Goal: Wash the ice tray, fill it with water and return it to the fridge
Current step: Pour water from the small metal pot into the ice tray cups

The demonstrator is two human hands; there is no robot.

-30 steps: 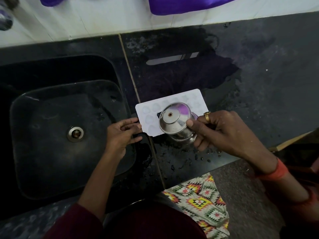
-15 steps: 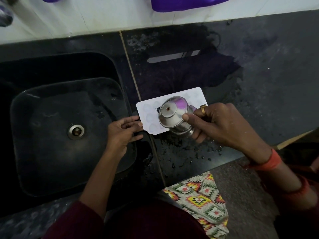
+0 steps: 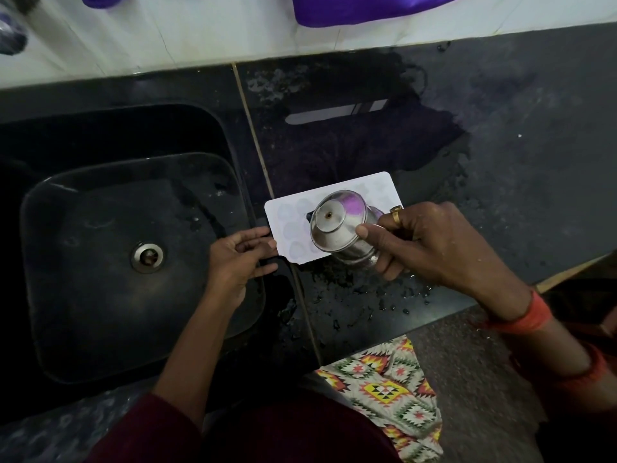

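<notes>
We saw the ice tray flat on the wet desk, just right of the sink. Left hand fingers pinched its near-left edge, likely steadying it. Right hand fingers were clenched round a steel pot tipped over the tray, apparently for filling.

You stand at a wet black counter; dark sink at its left; white wall behind; speckled floor below.
</notes>
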